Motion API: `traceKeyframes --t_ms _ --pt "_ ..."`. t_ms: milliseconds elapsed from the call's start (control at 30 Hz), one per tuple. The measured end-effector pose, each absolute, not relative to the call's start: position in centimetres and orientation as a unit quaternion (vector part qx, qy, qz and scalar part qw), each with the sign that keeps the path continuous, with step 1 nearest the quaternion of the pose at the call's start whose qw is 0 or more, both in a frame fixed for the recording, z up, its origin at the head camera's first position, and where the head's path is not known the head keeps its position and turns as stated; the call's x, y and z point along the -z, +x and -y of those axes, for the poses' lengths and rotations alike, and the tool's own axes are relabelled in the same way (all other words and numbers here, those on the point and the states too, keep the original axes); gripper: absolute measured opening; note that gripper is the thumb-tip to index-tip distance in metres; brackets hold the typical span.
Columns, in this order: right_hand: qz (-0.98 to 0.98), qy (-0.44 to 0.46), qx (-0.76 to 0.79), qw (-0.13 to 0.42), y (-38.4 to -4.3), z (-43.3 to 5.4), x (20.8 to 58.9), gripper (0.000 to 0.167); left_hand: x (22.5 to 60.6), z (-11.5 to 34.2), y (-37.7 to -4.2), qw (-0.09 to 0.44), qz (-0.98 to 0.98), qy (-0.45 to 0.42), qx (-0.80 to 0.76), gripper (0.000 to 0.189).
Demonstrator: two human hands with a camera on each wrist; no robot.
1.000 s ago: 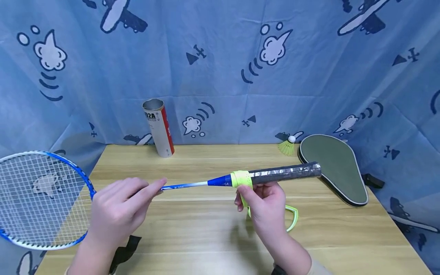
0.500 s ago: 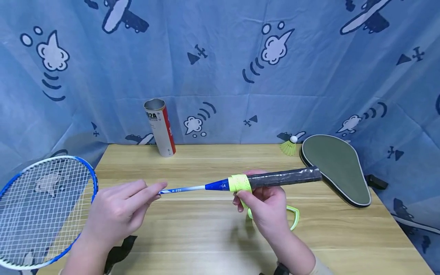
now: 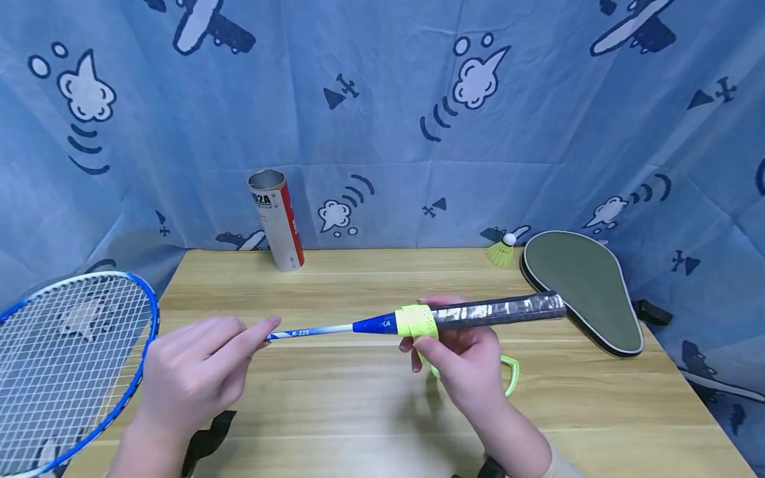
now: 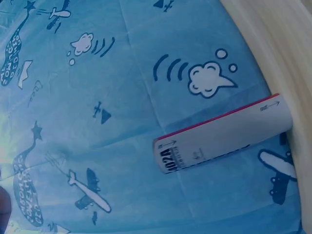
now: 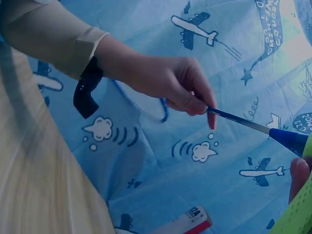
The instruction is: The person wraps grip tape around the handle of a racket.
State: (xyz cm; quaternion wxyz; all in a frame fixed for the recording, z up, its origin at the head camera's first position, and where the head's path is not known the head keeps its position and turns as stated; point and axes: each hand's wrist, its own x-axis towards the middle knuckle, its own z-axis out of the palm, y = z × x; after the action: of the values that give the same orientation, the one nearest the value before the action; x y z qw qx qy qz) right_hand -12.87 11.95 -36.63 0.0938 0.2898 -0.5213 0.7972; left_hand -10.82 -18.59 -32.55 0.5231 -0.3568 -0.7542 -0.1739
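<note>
A blue and white badminton racket (image 3: 319, 331) is held level over the table, its strung head at the far left and its black handle pointing right. My left hand (image 3: 194, 372) pinches the thin shaft; the right wrist view shows this left hand (image 5: 178, 83) from the side. Yellow-green perforated grip tape (image 3: 417, 321) circles the handle's top, just beyond the blue cone. My right hand (image 3: 469, 365) grips the tape there, thumb in front and fingers behind the handle. A loose stretch of tape (image 5: 298, 209) hangs large in the right wrist view.
A shuttlecock tube (image 3: 277, 226) stands upright at the back left of the wooden table (image 3: 358, 425). A yellow shuttlecock (image 3: 501, 252) and a green paddle case (image 3: 582, 292) lie at the back right. A light-green loop (image 3: 512, 377) shows behind my right wrist.
The racket has turned about its shaft and shifted slightly left and down, its head dropping lower. My right fingertips now show above the handle from behind. My left hand still pinches the shaft.
</note>
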Motion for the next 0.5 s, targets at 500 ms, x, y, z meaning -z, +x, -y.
traceKeyframes --t_ms 500 --pt "0.572 0.193 -0.787 0.126 -12.47 -11.50 36.65 0.025 33.50 19.10 -10.53 0.494 0.802 -0.293 0.167 0.032"
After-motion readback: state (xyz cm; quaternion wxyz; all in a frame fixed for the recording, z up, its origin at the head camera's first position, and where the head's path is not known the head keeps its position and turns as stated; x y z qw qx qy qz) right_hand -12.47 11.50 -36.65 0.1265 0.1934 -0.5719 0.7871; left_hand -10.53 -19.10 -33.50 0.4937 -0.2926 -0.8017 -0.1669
